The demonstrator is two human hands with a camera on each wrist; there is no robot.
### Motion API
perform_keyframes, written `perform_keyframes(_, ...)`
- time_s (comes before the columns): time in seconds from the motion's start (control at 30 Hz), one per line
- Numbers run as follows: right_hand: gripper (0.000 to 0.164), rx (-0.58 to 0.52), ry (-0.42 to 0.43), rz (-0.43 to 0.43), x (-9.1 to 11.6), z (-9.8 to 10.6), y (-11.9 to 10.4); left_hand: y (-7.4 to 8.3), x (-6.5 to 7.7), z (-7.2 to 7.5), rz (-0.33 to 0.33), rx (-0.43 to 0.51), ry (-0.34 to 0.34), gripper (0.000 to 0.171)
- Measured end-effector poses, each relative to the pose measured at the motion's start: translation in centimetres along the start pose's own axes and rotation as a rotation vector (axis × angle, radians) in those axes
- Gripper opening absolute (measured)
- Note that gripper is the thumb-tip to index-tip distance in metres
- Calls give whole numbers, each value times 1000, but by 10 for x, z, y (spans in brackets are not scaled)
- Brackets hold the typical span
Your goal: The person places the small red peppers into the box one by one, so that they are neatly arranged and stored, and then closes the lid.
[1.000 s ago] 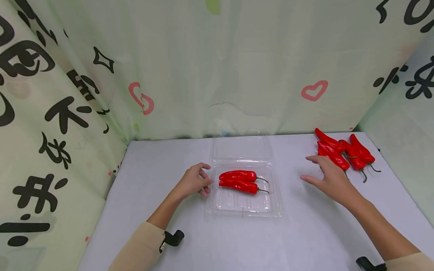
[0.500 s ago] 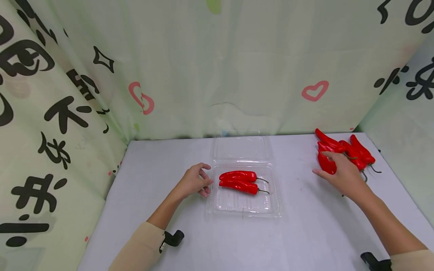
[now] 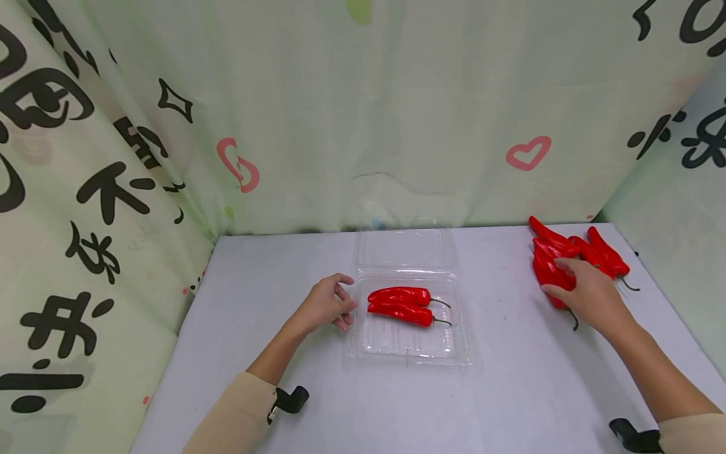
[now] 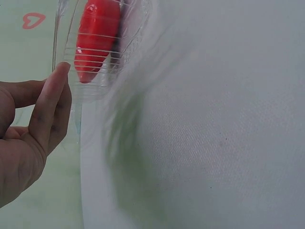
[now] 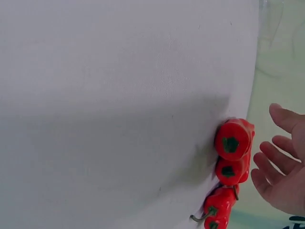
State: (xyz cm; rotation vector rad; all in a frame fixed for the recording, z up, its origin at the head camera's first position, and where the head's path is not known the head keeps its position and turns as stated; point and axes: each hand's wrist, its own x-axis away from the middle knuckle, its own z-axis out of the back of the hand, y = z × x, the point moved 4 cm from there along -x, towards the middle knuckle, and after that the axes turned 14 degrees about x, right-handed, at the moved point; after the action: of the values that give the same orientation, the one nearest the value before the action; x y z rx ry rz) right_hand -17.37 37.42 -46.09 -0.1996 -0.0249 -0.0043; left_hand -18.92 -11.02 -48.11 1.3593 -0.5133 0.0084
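Note:
A clear plastic clamshell box (image 3: 416, 356) lies with its lid (image 3: 405, 252) folded back; inside, two red chili peppers, an upper one (image 3: 399, 294) and a lower one (image 3: 399, 314), lie side by side. Along the box's left rim is my left hand (image 3: 324, 306), its fingertips right at the edge. In the left wrist view those fingers (image 4: 51, 100) look loosely bent. My right hand (image 3: 595, 296) is over the pepper pile, thumb and index finger spread across the front pepper (image 3: 547, 274). The right wrist view shows relaxed, parted fingers (image 5: 274, 160) beside the peppers (image 5: 232, 143).
More red peppers (image 3: 608, 252) lie at the table's back right corner, partly behind my right hand. The white table (image 3: 408, 410) ends against a pale green printed curtain (image 3: 397, 126). Curtain also hangs along the left and right sides.
My right hand has come down and rightward onto the pile. The front pepper has turned, its stem end nearer me. My left hand and the box have stayed put.

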Motion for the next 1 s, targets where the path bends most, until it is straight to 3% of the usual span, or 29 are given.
perform_keyframes(1.0,74,36,-19,-47,-2,-8,7,-1,1,0,-21,18,-12,51)
